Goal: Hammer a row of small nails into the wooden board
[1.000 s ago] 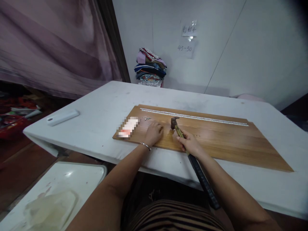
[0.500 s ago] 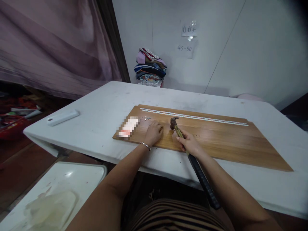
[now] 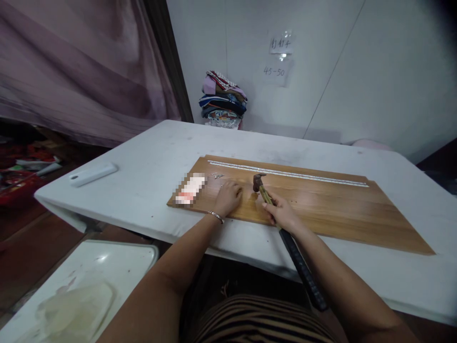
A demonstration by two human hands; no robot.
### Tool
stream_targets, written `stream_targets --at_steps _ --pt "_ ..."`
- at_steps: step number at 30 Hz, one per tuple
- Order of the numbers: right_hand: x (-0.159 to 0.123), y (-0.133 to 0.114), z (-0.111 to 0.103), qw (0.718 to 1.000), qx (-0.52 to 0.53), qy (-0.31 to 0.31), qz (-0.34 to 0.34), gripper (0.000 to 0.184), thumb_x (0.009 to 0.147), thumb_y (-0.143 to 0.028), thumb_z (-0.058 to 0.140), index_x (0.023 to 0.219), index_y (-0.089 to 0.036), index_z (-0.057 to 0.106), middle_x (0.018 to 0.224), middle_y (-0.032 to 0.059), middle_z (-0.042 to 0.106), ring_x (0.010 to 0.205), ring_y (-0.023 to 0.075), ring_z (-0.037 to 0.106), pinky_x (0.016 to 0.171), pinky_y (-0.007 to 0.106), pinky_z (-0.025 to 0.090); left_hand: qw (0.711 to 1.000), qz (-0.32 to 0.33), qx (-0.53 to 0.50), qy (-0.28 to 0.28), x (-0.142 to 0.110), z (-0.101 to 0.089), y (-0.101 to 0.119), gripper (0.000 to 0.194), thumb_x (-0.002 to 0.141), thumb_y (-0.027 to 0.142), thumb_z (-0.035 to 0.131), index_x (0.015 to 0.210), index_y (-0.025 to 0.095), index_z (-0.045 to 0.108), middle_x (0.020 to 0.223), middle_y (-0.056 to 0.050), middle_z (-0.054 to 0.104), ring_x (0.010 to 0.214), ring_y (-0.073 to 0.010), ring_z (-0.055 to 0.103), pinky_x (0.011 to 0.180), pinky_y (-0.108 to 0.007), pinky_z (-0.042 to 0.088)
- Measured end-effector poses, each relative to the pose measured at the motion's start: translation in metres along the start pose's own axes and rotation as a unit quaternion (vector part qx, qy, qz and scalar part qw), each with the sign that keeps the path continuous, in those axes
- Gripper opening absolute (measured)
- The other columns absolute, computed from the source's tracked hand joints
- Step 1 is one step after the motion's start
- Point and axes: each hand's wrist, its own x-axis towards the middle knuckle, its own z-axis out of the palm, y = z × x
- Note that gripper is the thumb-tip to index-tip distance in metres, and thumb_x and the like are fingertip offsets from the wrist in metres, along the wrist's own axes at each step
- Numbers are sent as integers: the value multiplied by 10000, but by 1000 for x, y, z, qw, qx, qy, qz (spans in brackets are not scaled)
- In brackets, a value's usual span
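A claw hammer [image 3: 302, 267] with a rusty head and a dark wrapped grip is held by my right hand [image 3: 282, 212]. That hand wraps the yellowish shaft fairly near the head, and the long grip runs back under my forearm. The hammer head is just over a brown wooden board [image 3: 332, 209], with its reflection on the glossy surface below. My left hand [image 3: 229, 196] rests palm-down on the board to the left of the hammer, fingers loosely bent, with nothing seen in it. Several small nails [image 3: 217, 176] lie on the board beyond my left hand.
A white-and-red strip [image 3: 285, 173] runs along the board's far side. A blurred-out rectangle [image 3: 191, 189] covers its left end. On the white table [image 3: 135, 200], a white elongated object [image 3: 93, 174] lies at left. A white stool [image 3: 124, 252] stands lower left; folded cloths [image 3: 223, 102] are stacked behind.
The hammer head dipped slightly toward the board half a second ago and is now a little higher again. My left hand has stayed in place.
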Motion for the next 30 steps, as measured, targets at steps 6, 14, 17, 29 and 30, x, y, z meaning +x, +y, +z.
stream_targets --at_steps 6,14,17,29,30 --pt "1 2 -1 1000 4 3 0 803 759 -380 673 1509 -101 598 517 -125 431 388 106 394 388 241 342 1000 3 -7 3 0 1 -2 207 982 159 576 952 200 777 1114 -110 761 1160 -264 657 1094 -428 505" --pt "0 0 0 1000 8 14 4 796 753 -369 669 1494 -88 599 536 -119 429 395 111 401 386 246 359 1000 10 -4 5 0 2 -2 214 981 154 573 941 193 779 1110 -117 765 1146 -263 661 1095 -424 510" --pt "1 0 0 1000 5 5 -1 774 763 -358 661 1491 -100 608 528 -119 421 390 111 389 383 243 350 1000 10 -10 8 0 1 -1 214 983 166 574 947 190 784 1108 -124 764 1145 -268 657 1097 -438 513" --pt "2 3 -2 1000 -7 11 0 812 781 -356 649 1545 -90 579 497 -117 431 373 116 395 382 240 354 1000 4 2 8 -1 0 0 237 993 168 558 892 202 770 1054 -118 754 1104 -270 653 1065 -442 518" --pt "2 3 -2 1000 -6 12 0 822 782 -357 651 1555 -87 571 495 -118 430 372 116 394 382 242 356 1000 6 3 8 -1 0 0 239 992 164 556 890 202 768 1054 -116 753 1105 -267 652 1068 -440 516"
